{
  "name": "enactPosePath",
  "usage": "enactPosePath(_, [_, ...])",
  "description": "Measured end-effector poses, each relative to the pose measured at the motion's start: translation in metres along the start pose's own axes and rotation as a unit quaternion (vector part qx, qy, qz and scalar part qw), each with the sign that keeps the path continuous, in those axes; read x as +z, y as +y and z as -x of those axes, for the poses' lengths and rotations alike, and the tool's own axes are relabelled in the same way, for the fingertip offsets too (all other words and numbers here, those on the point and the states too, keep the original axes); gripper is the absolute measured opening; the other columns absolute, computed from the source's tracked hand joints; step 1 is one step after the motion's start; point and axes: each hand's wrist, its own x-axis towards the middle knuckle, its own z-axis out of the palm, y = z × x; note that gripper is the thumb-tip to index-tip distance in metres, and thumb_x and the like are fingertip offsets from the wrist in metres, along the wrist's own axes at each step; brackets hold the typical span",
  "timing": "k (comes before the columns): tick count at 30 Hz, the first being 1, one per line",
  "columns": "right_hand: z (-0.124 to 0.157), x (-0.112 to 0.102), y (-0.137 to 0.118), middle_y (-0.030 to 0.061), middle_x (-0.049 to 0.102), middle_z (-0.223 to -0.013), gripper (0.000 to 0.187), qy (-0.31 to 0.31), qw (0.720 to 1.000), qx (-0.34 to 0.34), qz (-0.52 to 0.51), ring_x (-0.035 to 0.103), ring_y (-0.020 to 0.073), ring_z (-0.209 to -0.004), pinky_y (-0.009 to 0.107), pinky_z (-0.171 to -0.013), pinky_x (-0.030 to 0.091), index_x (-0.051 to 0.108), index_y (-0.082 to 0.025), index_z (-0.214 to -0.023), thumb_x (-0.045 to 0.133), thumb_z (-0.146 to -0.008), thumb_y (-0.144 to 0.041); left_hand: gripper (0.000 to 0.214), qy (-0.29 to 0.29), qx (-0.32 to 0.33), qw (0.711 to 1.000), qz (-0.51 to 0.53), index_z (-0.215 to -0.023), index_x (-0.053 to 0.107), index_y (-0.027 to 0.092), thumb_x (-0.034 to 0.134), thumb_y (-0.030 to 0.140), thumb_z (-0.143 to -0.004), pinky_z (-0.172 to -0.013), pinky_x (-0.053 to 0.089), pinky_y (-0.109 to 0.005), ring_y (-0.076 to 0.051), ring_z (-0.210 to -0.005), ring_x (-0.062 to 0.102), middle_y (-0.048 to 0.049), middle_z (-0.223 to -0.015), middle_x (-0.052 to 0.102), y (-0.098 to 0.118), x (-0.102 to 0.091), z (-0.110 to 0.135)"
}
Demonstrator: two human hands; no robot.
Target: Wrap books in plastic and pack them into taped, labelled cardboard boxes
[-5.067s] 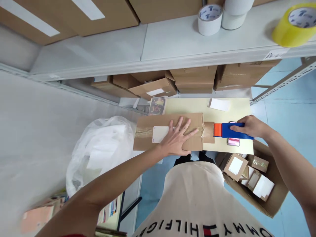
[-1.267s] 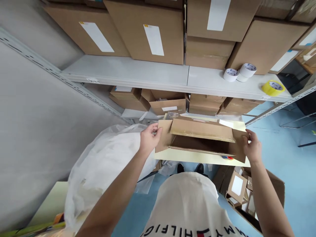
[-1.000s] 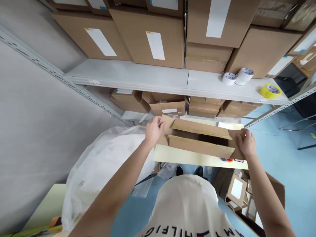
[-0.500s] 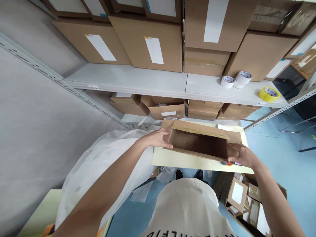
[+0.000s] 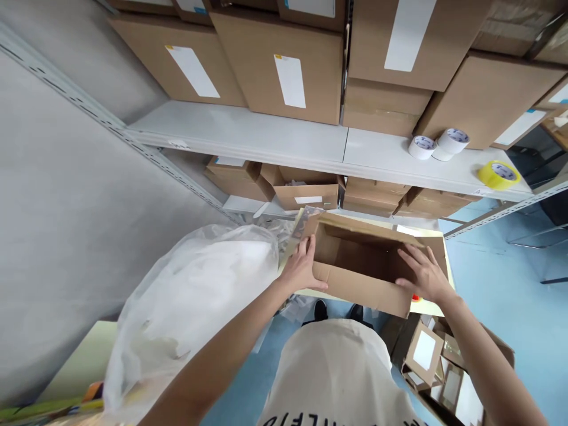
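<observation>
An open brown cardboard box (image 5: 359, 290) stands on a small pale yellow table (image 5: 447, 266) in front of me, its inside empty. My left hand (image 5: 303, 269) grips the box's left end, thumb on the near flap, fingers along the side. My right hand (image 5: 423, 273) lies on the box's right end with fingers spread over the rim. A bit of red tape dispenser (image 5: 416, 297) shows under my right hand at the table's edge.
Grey shelves (image 5: 284, 139) carry large labelled cartons (image 5: 284, 71), white tape rolls (image 5: 437, 144) and a yellow tape roll (image 5: 497, 174). A big clear plastic bag (image 5: 195, 296) sits at left. A carton of small boxes (image 5: 448, 373) stands on the blue floor at right.
The box's flaps have been folded outward and down, so its mouth is fully open. It sits nearer the table's front edge. My hands shifted from the end flaps to the box's sides.
</observation>
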Motion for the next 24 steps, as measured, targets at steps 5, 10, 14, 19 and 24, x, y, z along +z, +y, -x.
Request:
enactPosePath(5, [-0.065, -0.010, 0.021, 0.0159, 0.028, -0.163, 0.076, 0.041, 0.998, 0.040, 0.022, 0.031, 0.0350, -0.148, 0.060, -0.118, 0.025, 0.031, -0.019, -0.155, 0.053, -0.090, -0.053, 0.148, 0.016, -0.004, 1.000, 0.019, -0.157, 0.007, 0.012, 0.090, 0.048, -0.039, -0.107, 0.041, -0.054, -0.048, -0.142, 0.031, -0.0276, -0.153, 0.029, 0.001, 0.004, 0.001])
enactPosePath(10, [-0.111, 0.001, 0.041, 0.0190, 0.050, -0.149, 0.073, -0.013, 0.994, 0.094, -0.051, 0.048, 0.0331, -0.137, 0.049, -0.113, 0.039, 0.046, -0.013, -0.145, 0.058, -0.086, -0.055, 0.146, 0.028, -0.005, 0.998, 0.059, -0.157, 0.007, 0.017, 0.091, 0.047, -0.041, -0.113, 0.037, -0.052, -0.044, -0.144, 0.032, -0.0241, -0.156, 0.027, -0.005, 0.012, -0.001])
enactPosePath(14, [-0.124, 0.003, 0.043, 0.0156, 0.061, -0.135, 0.063, -0.085, 0.983, 0.133, -0.090, 0.061, 0.0306, -0.121, 0.045, -0.104, 0.046, 0.057, -0.017, -0.134, 0.054, -0.087, -0.059, 0.144, 0.039, -0.010, 0.995, 0.093, -0.157, 0.006, 0.018, 0.091, 0.045, -0.044, -0.118, 0.031, -0.053, -0.042, -0.147, 0.027, -0.0235, -0.158, 0.025, -0.006, 0.019, -0.004])
enactPosePath(19, [-0.124, 0.001, 0.032, 0.0167, 0.056, -0.142, 0.066, -0.122, 0.976, 0.179, -0.034, 0.056, 0.0348, -0.127, 0.056, -0.110, 0.039, 0.055, -0.018, -0.137, 0.053, -0.087, -0.061, 0.147, 0.052, -0.012, 0.987, 0.151, -0.158, 0.005, 0.021, 0.092, 0.044, -0.041, -0.120, 0.028, -0.053, -0.041, -0.149, 0.024, -0.0215, -0.159, 0.025, 0.007, 0.039, 0.012])
enactPosePath(24, [-0.110, -0.008, -0.019, 0.0220, 0.018, -0.164, 0.097, -0.046, 0.990, 0.126, 0.039, 0.013, 0.0456, -0.151, 0.080, -0.108, 0.010, 0.024, -0.018, -0.157, 0.057, -0.081, -0.069, 0.145, 0.052, -0.025, 0.976, 0.210, -0.157, 0.009, 0.016, 0.093, 0.043, -0.041, -0.121, 0.027, -0.055, -0.041, -0.149, 0.024, -0.0230, -0.159, 0.026, 0.017, 0.057, 0.023])
